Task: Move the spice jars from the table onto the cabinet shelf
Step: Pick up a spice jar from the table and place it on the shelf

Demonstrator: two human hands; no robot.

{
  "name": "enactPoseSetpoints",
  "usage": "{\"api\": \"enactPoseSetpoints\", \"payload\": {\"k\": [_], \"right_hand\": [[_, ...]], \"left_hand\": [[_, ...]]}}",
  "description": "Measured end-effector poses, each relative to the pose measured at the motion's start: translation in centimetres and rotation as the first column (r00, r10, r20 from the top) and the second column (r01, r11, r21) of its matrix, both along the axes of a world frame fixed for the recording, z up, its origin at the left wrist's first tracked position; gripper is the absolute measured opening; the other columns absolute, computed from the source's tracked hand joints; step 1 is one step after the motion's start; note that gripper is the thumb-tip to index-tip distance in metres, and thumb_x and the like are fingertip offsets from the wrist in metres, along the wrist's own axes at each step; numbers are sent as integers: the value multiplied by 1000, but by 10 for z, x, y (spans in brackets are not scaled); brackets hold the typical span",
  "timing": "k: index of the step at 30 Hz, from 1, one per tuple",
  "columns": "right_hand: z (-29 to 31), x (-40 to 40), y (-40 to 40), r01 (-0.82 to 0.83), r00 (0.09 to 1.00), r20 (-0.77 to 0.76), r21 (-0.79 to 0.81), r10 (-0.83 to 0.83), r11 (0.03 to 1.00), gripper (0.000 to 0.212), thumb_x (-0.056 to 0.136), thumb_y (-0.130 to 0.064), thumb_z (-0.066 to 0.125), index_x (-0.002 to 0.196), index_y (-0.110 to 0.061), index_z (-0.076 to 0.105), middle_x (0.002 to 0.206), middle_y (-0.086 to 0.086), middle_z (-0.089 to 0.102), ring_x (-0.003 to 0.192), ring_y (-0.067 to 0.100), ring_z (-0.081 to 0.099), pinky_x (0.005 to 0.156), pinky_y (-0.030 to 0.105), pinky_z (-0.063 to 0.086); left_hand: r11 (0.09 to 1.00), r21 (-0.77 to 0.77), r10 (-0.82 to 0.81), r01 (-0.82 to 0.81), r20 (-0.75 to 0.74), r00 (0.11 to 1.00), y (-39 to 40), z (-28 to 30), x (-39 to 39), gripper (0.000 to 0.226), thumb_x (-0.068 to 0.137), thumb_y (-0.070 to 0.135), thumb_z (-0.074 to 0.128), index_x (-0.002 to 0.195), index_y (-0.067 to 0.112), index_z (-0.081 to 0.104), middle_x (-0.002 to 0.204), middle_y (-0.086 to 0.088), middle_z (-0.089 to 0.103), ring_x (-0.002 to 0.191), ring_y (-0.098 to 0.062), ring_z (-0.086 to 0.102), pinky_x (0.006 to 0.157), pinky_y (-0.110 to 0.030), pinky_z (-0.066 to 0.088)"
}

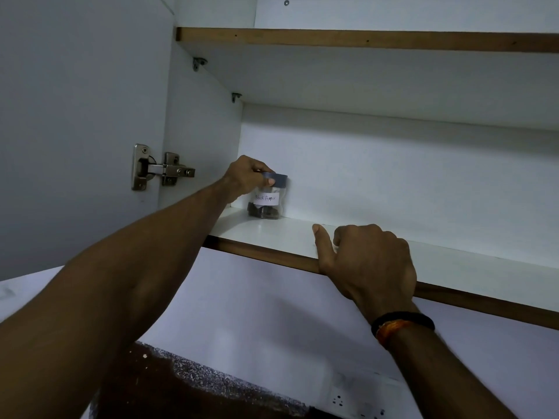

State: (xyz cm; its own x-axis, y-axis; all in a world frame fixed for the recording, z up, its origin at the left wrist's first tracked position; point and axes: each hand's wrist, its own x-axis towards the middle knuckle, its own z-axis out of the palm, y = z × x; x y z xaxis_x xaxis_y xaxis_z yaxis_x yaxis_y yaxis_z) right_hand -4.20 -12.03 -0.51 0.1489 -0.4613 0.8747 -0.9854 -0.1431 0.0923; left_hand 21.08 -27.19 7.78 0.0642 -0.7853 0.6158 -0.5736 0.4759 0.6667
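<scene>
A clear spice jar (pixel 267 202) with a grey lid and a white "Black Pepper" label stands upright in the back left corner of the lower cabinet shelf (pixel 284 237). My left hand (pixel 246 176) reaches deep into the cabinet and grips the jar by its lid, with the jar's base resting on the shelf. My right hand (pixel 366 261) rests on the shelf's brown front edge, thumb up, fingers curled over the board, holding no jar. No table or other jars are visible.
The cabinet door (pixel 75 131) stands open at the left on a metal hinge (pixel 160 167). An upper shelf (pixel 363 40) runs overhead. Below the cabinet is a white wall with a socket panel (pixel 357 400) and a dark patch (pixel 187 385).
</scene>
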Motion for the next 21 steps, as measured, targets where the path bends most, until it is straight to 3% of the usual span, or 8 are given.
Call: {"api": "enactPoseSetpoints", "payload": {"k": [3,6,9,14,19,21], "right_hand": [[-1,0,0,1,1000,9,-3,-1,1000,64,96,-60,28,51,-19,48,45,-6,36,42,12,33,52,25,27],[-1,1,1,12,1000,10,-1,-12,1000,62,95,-60,29,52,-19,48,46,-6,36,43,15,37,52,26,29],[0,1,1,9,1000,16,-11,-9,1000,61,95,-58,32,51,-19,47,44,-6,34,41,12,30,51,25,22],[-1,0,0,9,1000,22,7,-9,1000,59,95,-57,33,52,-19,48,46,-6,36,43,13,33,54,26,28],[-1,0,0,17,1000,15,-5,-17,1000,58,95,-56,36,53,-19,49,46,-6,34,42,12,27,52,26,23],[0,0,-1,19,1000,9,-12,-19,1000,57,96,-56,36,54,-19,50,46,-6,33,43,13,27,53,26,23]], "left_hand": [[999,-1,-34,34,-27,999,-2,0,-1,24,86,5,74,110,3,73,106,-9,72,102,-25,64,83,-33,51],[1000,-12,-7,7,-25,1000,1,-1,0,25,86,4,72,111,3,73,111,-12,73,107,-28,65,92,-40,55],[999,-37,16,-18,-56,998,5,-6,2,26,88,2,68,114,2,73,115,-14,72,109,-31,65,98,-45,55],[998,-62,21,-28,-110,994,11,-9,0,27,87,1,67,113,5,75,110,-12,74,107,-29,67,97,-42,56],[997,-62,37,-44,-101,994,12,-10,-2,28,89,3,67,115,3,74,113,-14,73,108,-31,67,97,-44,56],[996,-68,50,-58,-114,992,12,-10,-4,30,88,4,69,118,5,73,119,-13,72,111,-29,66,95,-37,56]]}}
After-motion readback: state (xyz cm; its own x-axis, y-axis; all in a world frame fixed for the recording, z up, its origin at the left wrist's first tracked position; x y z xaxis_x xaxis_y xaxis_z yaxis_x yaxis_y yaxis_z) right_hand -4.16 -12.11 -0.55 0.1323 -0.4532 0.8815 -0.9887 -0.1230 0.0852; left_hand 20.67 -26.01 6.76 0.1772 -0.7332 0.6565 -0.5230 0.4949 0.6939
